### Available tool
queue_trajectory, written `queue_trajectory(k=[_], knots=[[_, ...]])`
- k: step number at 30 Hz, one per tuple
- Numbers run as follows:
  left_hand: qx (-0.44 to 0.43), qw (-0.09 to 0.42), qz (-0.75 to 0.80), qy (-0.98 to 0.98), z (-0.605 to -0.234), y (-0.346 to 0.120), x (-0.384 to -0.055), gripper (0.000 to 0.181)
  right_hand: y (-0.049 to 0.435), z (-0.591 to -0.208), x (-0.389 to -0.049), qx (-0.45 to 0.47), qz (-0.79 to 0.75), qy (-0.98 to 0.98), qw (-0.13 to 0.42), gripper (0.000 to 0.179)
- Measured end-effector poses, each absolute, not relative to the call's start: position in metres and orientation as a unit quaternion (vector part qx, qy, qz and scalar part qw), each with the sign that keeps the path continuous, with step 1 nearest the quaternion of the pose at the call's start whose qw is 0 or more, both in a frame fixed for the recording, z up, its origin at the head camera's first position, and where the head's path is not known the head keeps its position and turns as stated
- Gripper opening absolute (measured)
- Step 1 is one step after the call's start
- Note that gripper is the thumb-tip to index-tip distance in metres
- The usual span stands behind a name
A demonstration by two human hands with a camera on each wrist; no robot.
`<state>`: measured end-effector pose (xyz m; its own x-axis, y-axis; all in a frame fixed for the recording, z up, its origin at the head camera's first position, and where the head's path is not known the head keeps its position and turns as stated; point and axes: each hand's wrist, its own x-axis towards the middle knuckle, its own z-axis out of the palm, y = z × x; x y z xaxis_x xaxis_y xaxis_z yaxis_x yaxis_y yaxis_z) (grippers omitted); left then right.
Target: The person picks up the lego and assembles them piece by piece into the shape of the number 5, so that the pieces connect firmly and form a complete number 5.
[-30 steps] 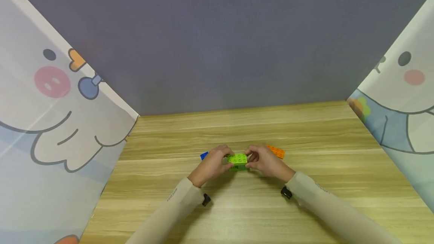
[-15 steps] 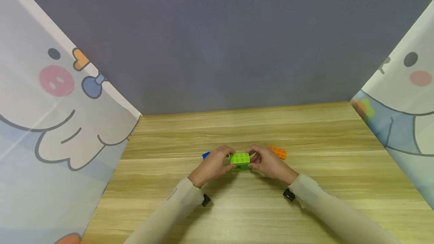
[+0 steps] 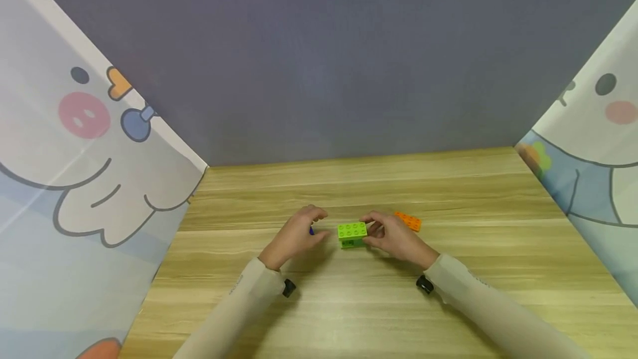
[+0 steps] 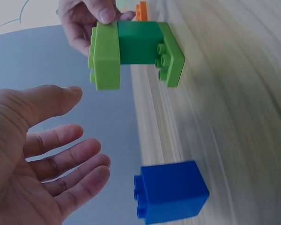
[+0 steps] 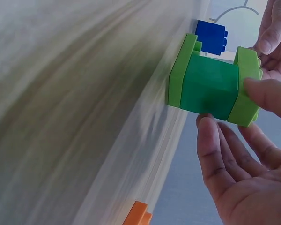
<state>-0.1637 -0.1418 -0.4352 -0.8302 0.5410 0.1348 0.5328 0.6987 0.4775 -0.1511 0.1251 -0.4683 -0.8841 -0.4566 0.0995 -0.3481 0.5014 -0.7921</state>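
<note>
A stack of toy building bricks (image 3: 352, 231) stands upright on the wooden table. Its light green top brick (image 4: 107, 58) sits on a dark green brick (image 5: 209, 86), over a light green base (image 4: 172, 56) whose studs show at one end. My right hand (image 3: 394, 239) holds the stack's right end, thumb on the near side of the top brick and fingers at the far side. Apart from the stack, my left hand (image 3: 294, 235) has its fingers spread with nothing between them. Close by it is a blue brick (image 4: 175, 193), mostly hidden behind this hand in the head view.
An orange brick (image 3: 408, 221) lies flat on the table, just beyond my right hand. The wooden tabletop (image 3: 349, 187) ends at a grey back panel (image 3: 349, 71). Cartoon-printed panels (image 3: 124, 181) stand at both sides.
My left hand has come off the left end of the stack and moved left toward the blue brick. The right hand keeps its hold, and the stack stays in place.
</note>
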Motion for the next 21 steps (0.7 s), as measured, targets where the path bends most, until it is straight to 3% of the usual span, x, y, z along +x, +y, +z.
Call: queue_trajectory(k=[7, 21], knots=[[0.272, -0.014, 0.244, 0.931, -0.436, -0.152, -0.168, 0.037, 0.127, -0.466, -0.151, -0.227, -0.431, 0.873, 0.042, 0.039], [0.244, -0.001, 0.245, 0.938, -0.44, -0.16, -0.172, 0.039, 0.127, -0.465, -0.156, -0.213, -0.427, 0.878, 0.041, 0.04]])
